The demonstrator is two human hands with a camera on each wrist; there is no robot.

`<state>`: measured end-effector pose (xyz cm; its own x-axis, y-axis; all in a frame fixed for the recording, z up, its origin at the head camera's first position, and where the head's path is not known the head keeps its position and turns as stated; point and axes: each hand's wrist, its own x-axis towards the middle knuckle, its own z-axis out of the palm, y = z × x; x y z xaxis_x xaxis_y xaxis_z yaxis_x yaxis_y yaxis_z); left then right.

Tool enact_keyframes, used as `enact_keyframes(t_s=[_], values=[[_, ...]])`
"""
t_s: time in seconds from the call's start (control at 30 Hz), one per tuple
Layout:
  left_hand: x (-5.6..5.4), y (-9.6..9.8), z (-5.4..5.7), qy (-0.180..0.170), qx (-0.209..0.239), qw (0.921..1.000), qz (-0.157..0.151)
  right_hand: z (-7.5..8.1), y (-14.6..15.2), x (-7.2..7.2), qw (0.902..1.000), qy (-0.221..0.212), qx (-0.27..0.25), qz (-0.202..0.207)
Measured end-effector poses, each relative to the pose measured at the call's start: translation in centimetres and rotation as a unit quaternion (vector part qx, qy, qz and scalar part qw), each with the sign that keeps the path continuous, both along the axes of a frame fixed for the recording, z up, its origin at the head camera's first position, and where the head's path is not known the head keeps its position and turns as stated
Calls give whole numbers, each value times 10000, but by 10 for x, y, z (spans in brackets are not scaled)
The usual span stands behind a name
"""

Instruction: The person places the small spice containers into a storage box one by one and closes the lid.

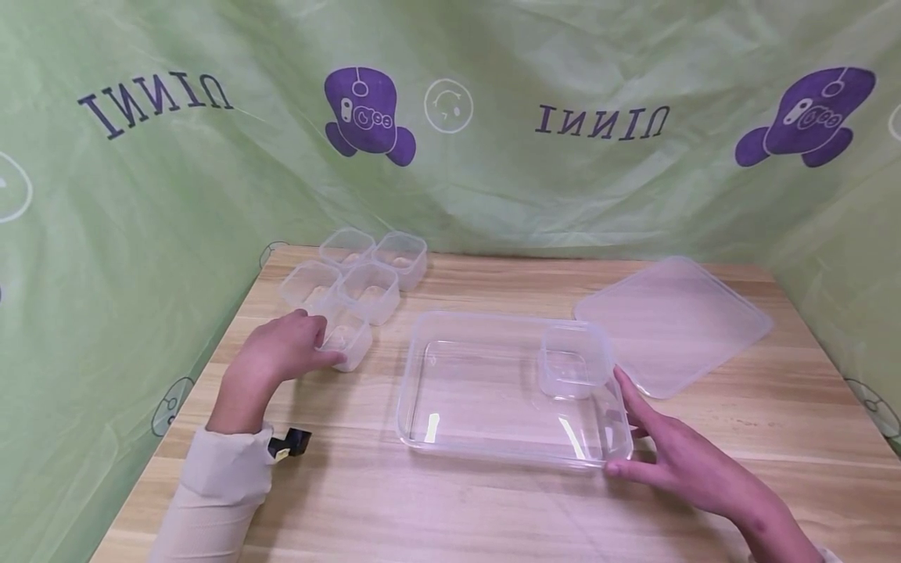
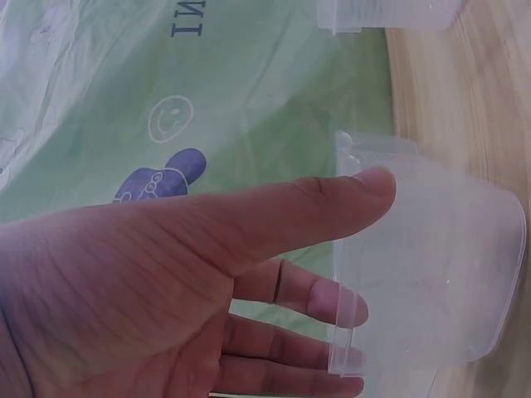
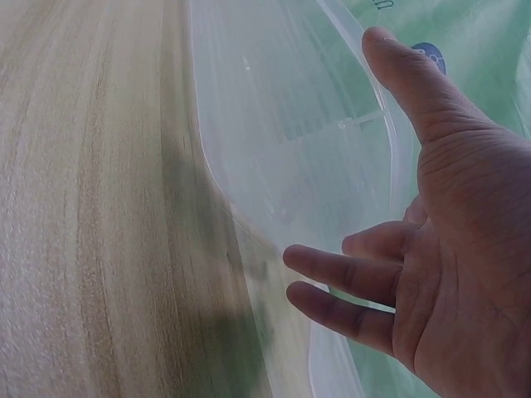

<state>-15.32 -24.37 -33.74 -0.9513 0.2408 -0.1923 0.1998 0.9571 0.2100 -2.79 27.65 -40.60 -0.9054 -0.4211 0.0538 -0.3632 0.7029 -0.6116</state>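
Note:
At the left, my left hand (image 1: 290, 348) holds a small clear plastic container (image 1: 349, 344), the nearest of a group. In the left wrist view the thumb lies across the wall of that small container (image 2: 440, 265), with fingertips showing at its rim. The large clear rectangular box (image 1: 486, 461) stands in the middle of the table, with one small container (image 1: 566, 383) inside its back right corner. My right hand (image 1: 690, 461) rests along the right side of the box, thumb at its near corner. In the right wrist view its fingers are extended beside the box wall (image 3: 290, 149).
Several more small containers (image 1: 371, 293) stand grouped behind the left hand. A flat translucent lid (image 1: 679, 328) lies at the back right, beside the box. A small black object (image 1: 299, 441) shows by the left cuff. Green printed cloth (image 1: 493, 195) hangs around the wooden table.

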Motion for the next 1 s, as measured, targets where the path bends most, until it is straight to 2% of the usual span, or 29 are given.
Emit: enact_keyframes(t_s=[1.0], values=[[11,0,9,243,219,9994,-135,-1,-1,0,9999,-87,-87,-2]])
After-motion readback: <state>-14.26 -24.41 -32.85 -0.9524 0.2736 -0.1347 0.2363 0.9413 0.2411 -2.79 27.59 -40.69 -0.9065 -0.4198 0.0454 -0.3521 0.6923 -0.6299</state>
